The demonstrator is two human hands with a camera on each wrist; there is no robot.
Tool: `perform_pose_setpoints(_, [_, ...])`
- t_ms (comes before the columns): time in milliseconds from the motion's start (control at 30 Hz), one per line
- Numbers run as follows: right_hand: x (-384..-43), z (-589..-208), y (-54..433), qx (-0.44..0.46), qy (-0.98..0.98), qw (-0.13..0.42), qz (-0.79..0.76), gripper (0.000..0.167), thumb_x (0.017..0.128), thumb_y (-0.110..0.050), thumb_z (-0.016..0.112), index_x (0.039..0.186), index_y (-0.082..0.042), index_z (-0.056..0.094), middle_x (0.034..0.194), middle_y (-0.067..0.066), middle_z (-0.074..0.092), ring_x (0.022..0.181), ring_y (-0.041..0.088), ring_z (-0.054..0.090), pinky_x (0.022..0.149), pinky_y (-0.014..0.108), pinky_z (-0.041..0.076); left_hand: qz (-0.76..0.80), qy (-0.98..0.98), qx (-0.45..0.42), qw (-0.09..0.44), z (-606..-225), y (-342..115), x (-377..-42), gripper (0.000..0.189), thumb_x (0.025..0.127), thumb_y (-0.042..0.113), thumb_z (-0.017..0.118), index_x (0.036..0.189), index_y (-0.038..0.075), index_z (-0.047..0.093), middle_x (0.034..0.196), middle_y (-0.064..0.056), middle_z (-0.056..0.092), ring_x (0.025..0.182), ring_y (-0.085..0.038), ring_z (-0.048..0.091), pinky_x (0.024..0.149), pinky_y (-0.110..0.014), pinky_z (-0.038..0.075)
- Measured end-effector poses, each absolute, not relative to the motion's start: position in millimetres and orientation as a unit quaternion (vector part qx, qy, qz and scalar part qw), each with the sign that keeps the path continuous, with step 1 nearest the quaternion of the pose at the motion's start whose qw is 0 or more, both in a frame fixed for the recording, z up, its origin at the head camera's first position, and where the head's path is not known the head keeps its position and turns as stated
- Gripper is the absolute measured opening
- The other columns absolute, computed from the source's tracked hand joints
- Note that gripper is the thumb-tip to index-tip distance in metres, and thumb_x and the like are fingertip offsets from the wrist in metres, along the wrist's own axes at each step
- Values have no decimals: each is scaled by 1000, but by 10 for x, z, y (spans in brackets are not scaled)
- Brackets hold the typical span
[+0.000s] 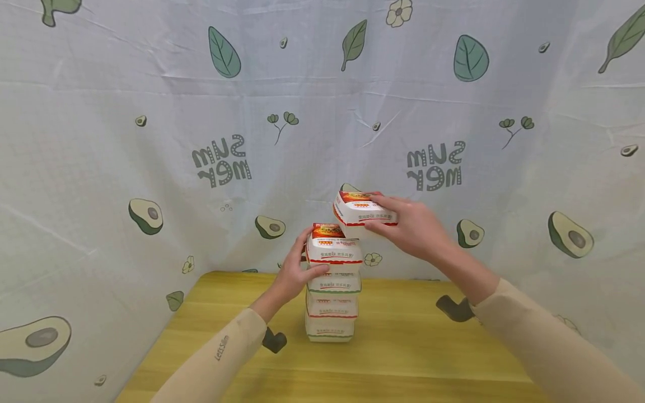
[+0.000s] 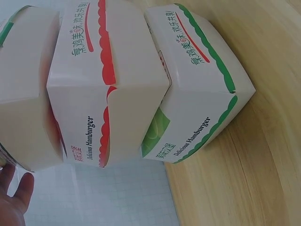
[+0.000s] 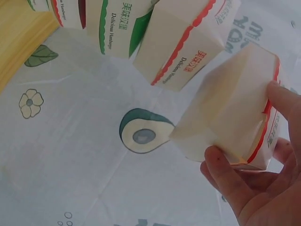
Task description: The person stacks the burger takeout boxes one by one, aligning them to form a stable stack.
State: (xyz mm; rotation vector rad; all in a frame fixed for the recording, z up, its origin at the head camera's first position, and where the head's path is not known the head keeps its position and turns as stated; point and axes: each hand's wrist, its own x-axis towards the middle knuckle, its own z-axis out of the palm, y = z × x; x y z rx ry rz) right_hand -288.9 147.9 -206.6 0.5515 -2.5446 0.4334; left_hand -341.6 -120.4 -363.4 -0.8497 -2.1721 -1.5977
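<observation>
Several paper hamburger boxes form a stack, with red-trimmed and green-trimmed boxes alternating. My left hand (image 1: 291, 275) grips the left side of the top red-trimmed box (image 1: 335, 253), thumb along its front and fingers toward the back. Under it come a green-trimmed box (image 1: 336, 284), another red-trimmed one (image 1: 333, 309) and a green-trimmed one (image 1: 330, 331) on the table. Above and right of the stack, my right hand (image 1: 415, 225) holds one more red-trimmed hamburger box (image 1: 365, 210), tilted. The right wrist view shows the bottom of this held box (image 3: 225, 103), pinched between thumb and fingers.
The stack stands on a yellowish wood-grain table (image 1: 403, 347). Behind and around it hangs a pale curtain (image 1: 322, 145) printed with avocados, leaves and lettering. The curtain meets the table's back edge.
</observation>
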Motion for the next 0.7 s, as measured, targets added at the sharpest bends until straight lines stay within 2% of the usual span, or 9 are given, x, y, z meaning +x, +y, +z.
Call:
perform_pose_setpoints(167, [-2906,-2059,1387,206,-935,246,152,69,90,-60,67,151,-36,46,152,4,51,129,33,57,93,53,50,-561,-755,-301,157,-3625,-1203,-3419,91,90,19,73,162,21,17,148,-9,46,126,-27,49,99,-47,44])
perform_pose_setpoints(233, [-2910,-2054,1347,209,-934,246,151,68,90,-60,67,151,-37,46,152,3,51,130,33,56,95,55,49,-565,-753,-299,155,-3625,-1206,-3420,91,89,16,73,162,18,17,148,-10,45,126,-28,49,99,-47,44])
perform_pose_setpoints(500, [-2923,-2064,1203,220,-934,245,138,68,90,-58,67,151,-36,46,154,4,49,132,35,55,96,55,49,-568,-752,-300,146,-3642,-1223,-3424,89,91,28,73,160,36,18,146,3,46,124,-17,49,99,-43,45])
perform_pose_setpoints(700, [-2936,-2077,1125,227,-931,251,141,67,90,-58,68,150,-38,46,151,4,52,122,33,62,90,51,52,-574,-744,-310,145,-3639,-1228,-3419,89,90,34,73,159,40,17,146,4,45,124,-19,50,99,-44,45])
